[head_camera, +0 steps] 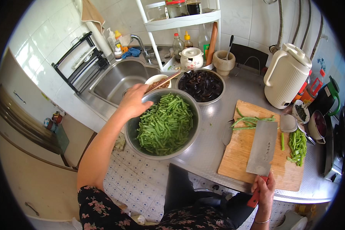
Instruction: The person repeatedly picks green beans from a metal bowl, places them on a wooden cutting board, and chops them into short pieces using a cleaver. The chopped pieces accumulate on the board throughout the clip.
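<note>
My left hand (136, 100) rests at the upper left rim of a large metal bowl (197, 126) full of cut green beans (166, 123); whether it grips the rim is hard to tell. In my right hand (264, 187) is the red handle of a cleaver (262, 149), its broad blade over a wooden cutting board (235, 158). Several whole green beans (245, 122) lie at the board's upper left. A pile of sliced green vegetable (298, 148) lies on its right side. A bowl of black wood ear fungus (201, 84) and a small white bowl with chopsticks (166, 80) stand behind.
The sink (123, 77) with its faucet is at the back left. A white corner shelf (184, 21) holds jars. To the right stand a cream electric kettle (287, 74), small bowls (317, 126) and a stove (335, 161). A ladle (289, 123) overlaps the board's right edge.
</note>
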